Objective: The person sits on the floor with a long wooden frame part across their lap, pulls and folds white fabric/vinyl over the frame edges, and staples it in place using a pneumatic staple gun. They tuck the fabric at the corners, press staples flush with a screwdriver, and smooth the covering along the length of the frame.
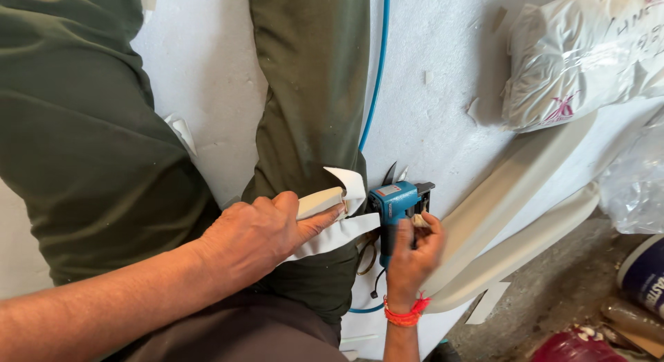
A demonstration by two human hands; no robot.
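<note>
Single head-worn view, looking steeply down from above onto lap and white floor sheet (429, 113). Very close: left hand (252, 241) and right hand (413, 255) fill lower centre. Legs run up frame (forearms enter from bottom edge). Right margin catches bare concrete (553, 293).
</note>
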